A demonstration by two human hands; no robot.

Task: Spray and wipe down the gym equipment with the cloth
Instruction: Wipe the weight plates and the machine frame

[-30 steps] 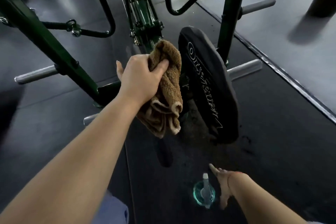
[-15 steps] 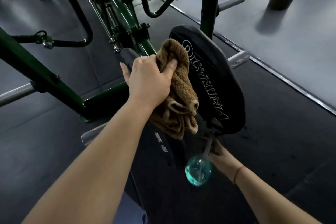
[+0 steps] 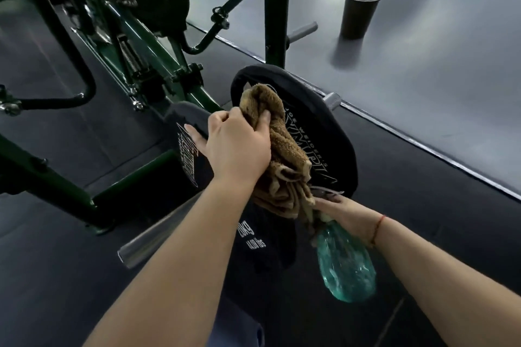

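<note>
Within the left hand (image 3: 236, 149) a limp brown terry cloth (image 3: 284, 146) is clutched, best held bunched. Below, a teal plastic spray bottle (image 3: 346, 265) is gripped at the neck by the right hand (image 3: 345, 215).

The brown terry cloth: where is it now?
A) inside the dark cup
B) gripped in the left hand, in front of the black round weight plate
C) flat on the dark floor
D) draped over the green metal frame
B: the left hand curls its fingers round the brown terry cloth, held up in front of the black round weight plate.
</note>
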